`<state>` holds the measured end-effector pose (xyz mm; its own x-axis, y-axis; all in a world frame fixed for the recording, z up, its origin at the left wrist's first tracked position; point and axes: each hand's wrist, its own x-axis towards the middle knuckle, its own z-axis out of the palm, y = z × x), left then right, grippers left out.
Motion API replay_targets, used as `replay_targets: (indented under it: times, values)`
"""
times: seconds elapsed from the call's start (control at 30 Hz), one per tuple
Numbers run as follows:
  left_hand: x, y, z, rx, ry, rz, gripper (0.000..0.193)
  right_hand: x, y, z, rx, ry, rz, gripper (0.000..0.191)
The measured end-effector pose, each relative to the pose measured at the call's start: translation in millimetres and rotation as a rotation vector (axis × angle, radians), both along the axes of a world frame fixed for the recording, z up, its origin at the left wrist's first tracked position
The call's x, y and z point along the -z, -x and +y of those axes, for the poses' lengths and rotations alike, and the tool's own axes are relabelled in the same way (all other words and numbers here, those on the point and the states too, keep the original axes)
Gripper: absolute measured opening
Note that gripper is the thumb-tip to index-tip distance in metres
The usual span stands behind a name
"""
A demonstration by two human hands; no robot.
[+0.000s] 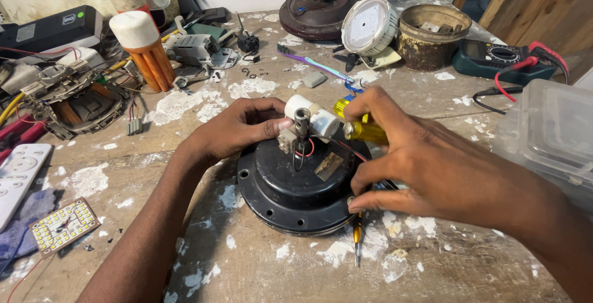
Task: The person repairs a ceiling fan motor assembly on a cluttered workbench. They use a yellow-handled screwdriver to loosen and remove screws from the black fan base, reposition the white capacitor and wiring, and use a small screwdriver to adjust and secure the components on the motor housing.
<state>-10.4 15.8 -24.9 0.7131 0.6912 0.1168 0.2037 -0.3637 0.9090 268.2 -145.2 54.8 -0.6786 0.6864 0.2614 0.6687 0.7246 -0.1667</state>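
Metal and weight mark the round black fan motor housing [295,189] lying flat on the paint-spattered wooden bench under both hands; judged heavy, stiff and smooth, best gripped by its rim. The left hand [238,129] pinches the white cylindrical capacitor [311,116] at the centre shaft. The right hand [426,161], fingers curled, pinches a yellow-handled screwdriver [361,129] beside it.
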Motion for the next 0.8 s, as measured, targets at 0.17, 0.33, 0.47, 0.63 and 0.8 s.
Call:
replay_targets:
  times: [0.17,0.33,0.47,0.63,0.8]
  values:
    - [-1.8,-0.4,-1.8,0.000,0.021,0.001,0.046,3.0,0.8,-4.6,-0.048,0.035,0.011,0.027]
    - [-3.3,0.1,-3.5,-0.041,0.060,0.032,0.049,5.0,3.3,-2.5,-0.046,-0.025,0.035,0.034]
    - [-3.4,-0.3,-2.9,-0.022,0.041,0.023,0.048,5.1,6.3,-7.0,0.031,0.050,0.019,0.035]
    - [-2.0,1.0,-3.2,-0.009,0.089,-0.022,0.046,5.1,6.4,-10.6,-0.036,0.091,0.050,0.026]
    - [-1.5,2.5,-1.6,-0.009,0.064,-0.003,0.045,6.8,1.9,-6.9,-0.119,0.105,0.094,0.021]
